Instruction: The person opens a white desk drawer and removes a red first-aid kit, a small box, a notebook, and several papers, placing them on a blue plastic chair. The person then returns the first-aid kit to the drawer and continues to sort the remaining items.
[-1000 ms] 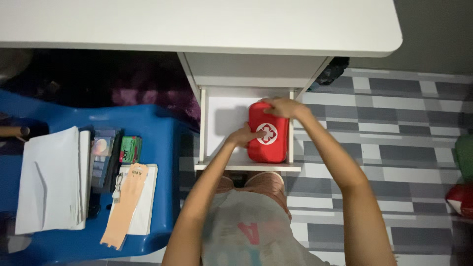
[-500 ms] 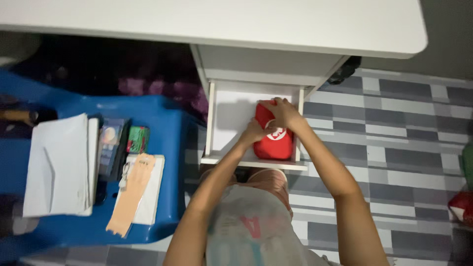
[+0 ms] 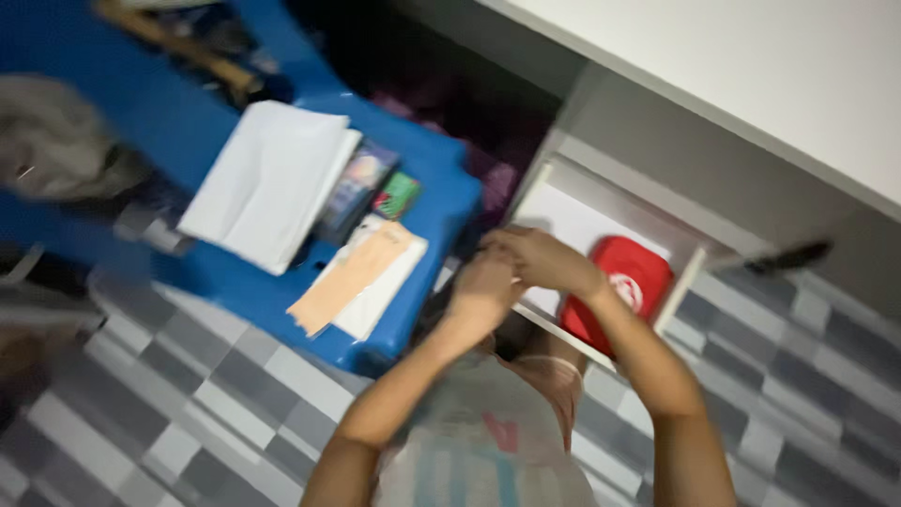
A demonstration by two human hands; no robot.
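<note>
Both hands meet at the frame's centre, the left hand (image 3: 483, 286) pressed against the right hand (image 3: 540, 258) over the near edge of an open white drawer (image 3: 572, 221); blur hides whether they grip anything. Just right of them, a soft, rounded red pouch (image 3: 624, 282) lies inside the drawer. Left, a blue plastic stool (image 3: 441, 197) carries flat white papers (image 3: 272, 183) and a tan envelope (image 3: 347, 277).

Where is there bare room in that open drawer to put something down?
The white drawer floor is bare on its left half, bordered by the left wall and the red pouch, which fills the right side. The left hand and right hand meet over the front edge. The blue surface alongside is crowded with papers.
</note>
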